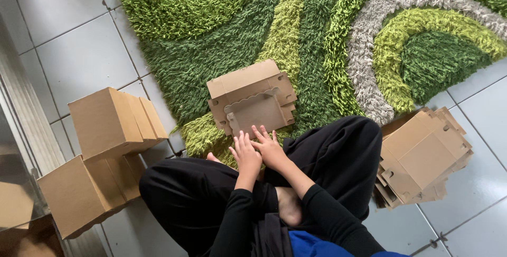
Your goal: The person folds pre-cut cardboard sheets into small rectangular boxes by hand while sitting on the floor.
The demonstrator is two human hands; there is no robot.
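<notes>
I sit cross-legged in black trousers at the edge of a shaggy green rug (211, 51). A flat, unfolded brown cardboard box blank (251, 101) lies on the rug just in front of my legs. My left hand (246, 156) and my right hand (269, 147) rest side by side, fingers apart, just below the blank's near edge. The fingertips reach its lower flap. Neither hand grips anything.
Two assembled cardboard boxes (111, 122) (79, 193) stand on the grey tile floor at my left. A stack of flat box blanks (422, 156) lies on the tiles at my right. A metal door track (26, 114) runs along the far left.
</notes>
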